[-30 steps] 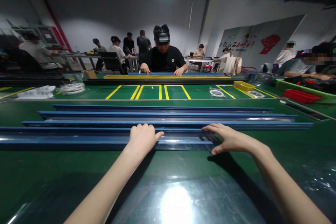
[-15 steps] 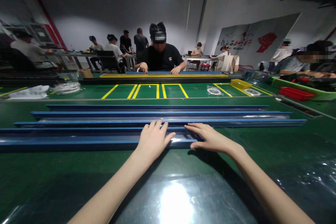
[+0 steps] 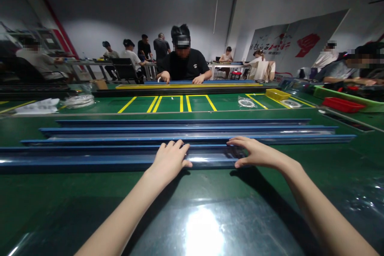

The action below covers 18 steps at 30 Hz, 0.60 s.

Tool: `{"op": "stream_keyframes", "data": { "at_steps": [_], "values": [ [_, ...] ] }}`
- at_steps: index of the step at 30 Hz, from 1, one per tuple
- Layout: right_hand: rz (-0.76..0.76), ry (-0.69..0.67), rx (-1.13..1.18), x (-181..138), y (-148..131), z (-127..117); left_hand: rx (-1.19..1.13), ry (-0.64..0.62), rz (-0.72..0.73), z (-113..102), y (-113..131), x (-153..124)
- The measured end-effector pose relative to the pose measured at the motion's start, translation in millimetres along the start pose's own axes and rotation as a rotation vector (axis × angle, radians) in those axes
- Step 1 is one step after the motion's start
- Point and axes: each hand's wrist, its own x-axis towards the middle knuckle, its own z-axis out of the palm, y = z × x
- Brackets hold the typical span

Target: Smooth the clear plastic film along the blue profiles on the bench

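Observation:
A long blue channel-shaped strip lies across the green table in front of me. My left hand rests over it, fingers bent across to the far edge and thumb at the near edge. Farther right, my right hand spans the same strip near its right end, with fingertips at the far edge and thumb at the near one. Both hands hold it across its width; the right tip is partly hidden by my hand. Just beyond lie several similar blue strips, parallel to it.
Yellow tape outlines mark the table beyond. Bagged white coils, a yellow tray, a red tray and a green bin stand around. Opposite me a person handles long strips. Clear film covers the near table.
My hands have moved apart along the nearest strip, the left one leftward and the right one rightward. My left thumb has come down to the near edge. The view has shifted slightly.

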Motion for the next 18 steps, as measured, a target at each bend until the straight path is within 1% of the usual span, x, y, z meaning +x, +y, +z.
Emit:
{"op": "stream_keyframes", "data": {
  "at_steps": [3,5,8,11,14,16,18],
  "values": [
    [0.06,-0.009,-0.002,-3.9,7.1,-3.4,0.03,-0.082,-0.062,-8.0,-14.6,-3.1],
    [0.063,-0.015,-0.008,-4.1,8.7,-3.1,0.047,-0.117,-0.093,-11.0,-23.1,-4.3],
    [0.041,-0.016,-0.016,-1.0,6.1,0.6,0.04,-0.102,-0.104,-12.0,-27.4,-3.5],
    [0.007,0.007,-0.031,4.2,-2.1,8.0,-0.009,-0.004,-0.071,-9.2,-18.1,-0.3],
    [-0.059,0.045,-0.053,9.1,-15.1,17.2,-0.074,0.082,0.036,-2.1,-1.5,3.3],
    [-0.107,0.069,-0.063,11.2,-24.5,22.3,-0.101,0.109,0.108,4.3,7.7,4.9],
    [-0.135,0.089,-0.057,11.7,-30.7,24.6,-0.105,0.111,0.148,10.4,12.6,5.9]
  ]
}}
